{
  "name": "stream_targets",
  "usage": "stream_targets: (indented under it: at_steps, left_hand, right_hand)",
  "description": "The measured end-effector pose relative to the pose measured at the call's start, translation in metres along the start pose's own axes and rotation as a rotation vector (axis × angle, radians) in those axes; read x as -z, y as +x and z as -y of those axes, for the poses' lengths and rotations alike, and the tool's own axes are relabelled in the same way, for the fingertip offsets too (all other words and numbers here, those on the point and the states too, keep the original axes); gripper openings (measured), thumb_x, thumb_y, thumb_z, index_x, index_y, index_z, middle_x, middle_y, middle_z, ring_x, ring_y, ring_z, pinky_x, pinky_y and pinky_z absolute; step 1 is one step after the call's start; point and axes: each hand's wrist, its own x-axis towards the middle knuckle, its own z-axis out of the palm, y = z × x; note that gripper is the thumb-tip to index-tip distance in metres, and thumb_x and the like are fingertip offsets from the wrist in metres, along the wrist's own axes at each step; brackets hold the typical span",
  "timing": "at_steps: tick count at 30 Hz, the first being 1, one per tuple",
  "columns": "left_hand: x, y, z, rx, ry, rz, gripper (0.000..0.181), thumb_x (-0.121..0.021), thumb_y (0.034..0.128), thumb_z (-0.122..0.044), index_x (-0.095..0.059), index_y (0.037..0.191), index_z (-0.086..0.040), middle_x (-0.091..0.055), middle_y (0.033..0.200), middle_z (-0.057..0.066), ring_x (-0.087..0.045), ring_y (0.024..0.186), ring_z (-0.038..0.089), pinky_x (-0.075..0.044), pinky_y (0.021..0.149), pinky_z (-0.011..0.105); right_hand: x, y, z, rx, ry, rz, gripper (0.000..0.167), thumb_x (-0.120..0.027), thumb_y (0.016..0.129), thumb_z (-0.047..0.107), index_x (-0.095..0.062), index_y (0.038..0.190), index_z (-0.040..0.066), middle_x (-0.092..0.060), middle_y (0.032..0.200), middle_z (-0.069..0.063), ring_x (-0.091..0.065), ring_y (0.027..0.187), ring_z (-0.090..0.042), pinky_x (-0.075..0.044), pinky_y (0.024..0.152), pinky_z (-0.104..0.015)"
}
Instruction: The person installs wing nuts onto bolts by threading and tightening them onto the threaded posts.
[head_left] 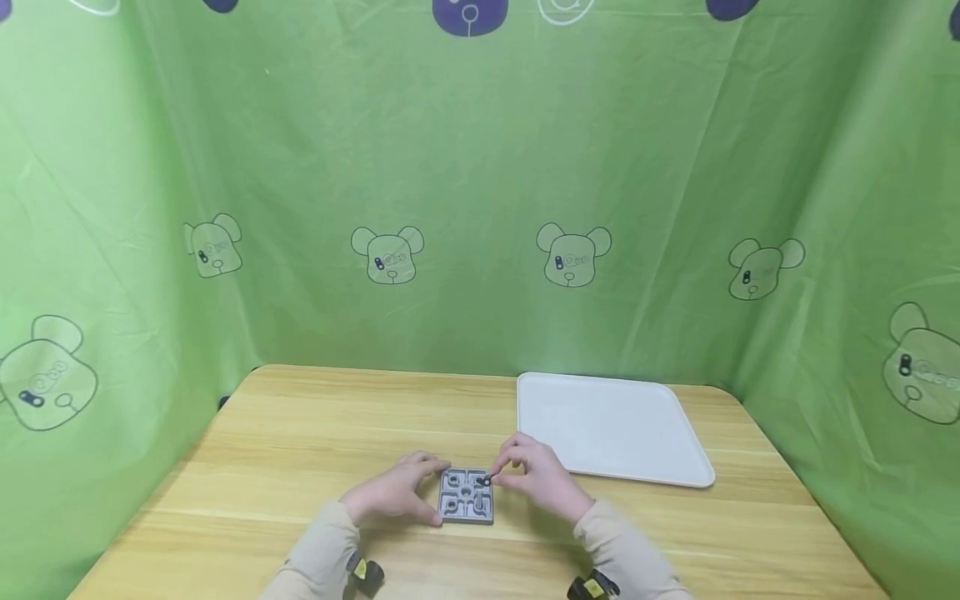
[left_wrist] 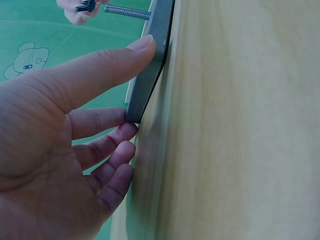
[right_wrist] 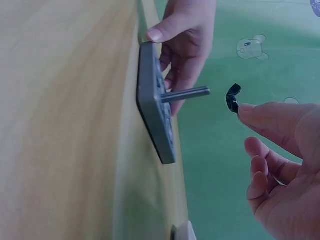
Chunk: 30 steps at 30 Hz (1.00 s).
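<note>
A green cloth screen printed with bear faces (head_left: 480, 150) stands around a pale wood-grain table (head_left: 337, 408). On its far right side lies a shallow white rectangular tray (head_left: 615, 429), its flat floor mostly in view; the grey block's fittings are not in it.

The left hand (head_left: 401, 487) holds the square grey block with moulded recesses (head_left: 466, 518) by its left side, thumb at the near corner, forefinger at the far one. The block lies on the table, left of the tray and nearer the person. The right hand (head_left: 536, 477) pinches a small glossy black piece (right_wrist: 233, 98) between thumb and forefinger; its other fingers are loosely bent.

As for progress, one silver threaded rod (right_wrist: 186, 94) already stands upright in the block, apparently in the near-right recess. The black piece is near the rod's free end yet apart from it, so its placing seems not yet done. Whether the other recesses, two at left and one in the middle, hold anything is too small to tell.
</note>
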Motion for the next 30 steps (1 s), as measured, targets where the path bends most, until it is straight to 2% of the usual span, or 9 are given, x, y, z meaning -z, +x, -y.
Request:
stream_targets:
  at_steps: [4,10,22,30]
  left_hand:
    - [0.0,0.001,0.001,0.0,0.002,-0.003,0.087,-0.083,0.0698,-0.031,-0.045,0.143,-0.005,-0.046,0.144,0.016,-0.04,0.133,0.038,-0.034,0.111,0.064]
    - [-0.001,0.002,0.003,-0.004,0.01,0.001,0.087,-0.083,0.07,-0.033,-0.045,0.143,-0.005,-0.046,0.143,0.015,-0.041,0.133,0.037,-0.034,0.112,0.063]
    - [-0.002,0.003,0.004,-0.002,0.004,0.0,0.087,-0.083,0.0698,-0.033,-0.045,0.144,-0.006,-0.047,0.142,0.013,-0.041,0.133,0.036,-0.034,0.112,0.063]
    - [-0.001,0.002,0.003,-0.003,0.003,0.0,0.087,-0.083,0.0699,-0.032,-0.045,0.143,-0.005,-0.048,0.142,0.014,-0.041,0.132,0.036,-0.034,0.112,0.062]
  right_hand:
    - [-0.004,-0.002,0.002,-0.019,0.012,0.022,0.008,-0.076,0.078,0.013,-0.072,0.084,0.018,-0.061,0.095,0.004,-0.057,0.09,-0.016,-0.047,0.075,-0.023]
    - [-0.009,-0.003,0.002,-0.022,0.024,0.043,0.007,-0.076,0.078,0.015,-0.072,0.084,0.015,-0.061,0.096,0.003,-0.054,0.091,-0.008,-0.046,0.076,-0.022]
    - [-0.013,-0.004,0.0,-0.021,-0.01,0.041,0.008,-0.076,0.078,0.016,-0.072,0.084,0.019,-0.06,0.097,0.006,-0.055,0.094,-0.01,-0.047,0.079,-0.024]
    - [-0.013,-0.003,0.001,-0.01,-0.023,0.041,0.008,-0.077,0.078,0.017,-0.072,0.083,0.018,-0.061,0.096,0.005,-0.056,0.092,-0.012,-0.048,0.076,-0.025]
